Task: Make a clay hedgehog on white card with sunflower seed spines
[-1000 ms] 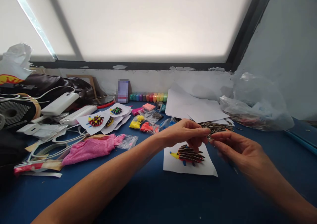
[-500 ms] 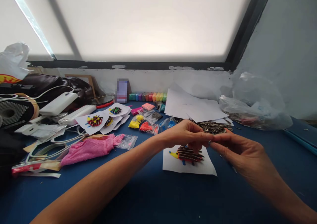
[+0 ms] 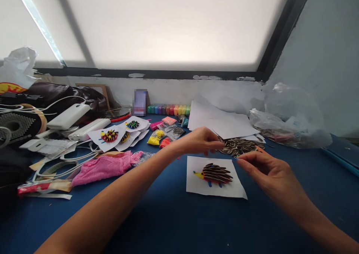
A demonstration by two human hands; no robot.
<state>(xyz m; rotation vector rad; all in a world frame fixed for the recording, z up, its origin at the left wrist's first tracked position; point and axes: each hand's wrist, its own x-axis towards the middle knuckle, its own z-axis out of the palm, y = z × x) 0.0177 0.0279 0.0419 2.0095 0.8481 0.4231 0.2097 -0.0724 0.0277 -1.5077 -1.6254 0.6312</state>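
A hedgehog figure lies on a white paper sheet, with a yellow face, red body, blue feet and striped sunflower seeds as spines. Above the sheet's far edge is my left hand, its fingers curled together; whatever they hold, if anything, is hidden. My right hand hovers right of the sheet, thumb and forefinger pinched on a tiny blue bit of modelling clay. Behind the hands a pile of sunflower seeds is spread on the blue table.
Finished seed figures on paper lie at left, beside a pink cloth, cables and white power banks. Yellow clay and other coloured packets sit mid-table. Blank paper and a plastic bag are at the back.
My hands were touching at the fingertips and have come apart. The left has drawn back to the left and slightly up, uncovering the hedgehog; the right has stayed near its place.
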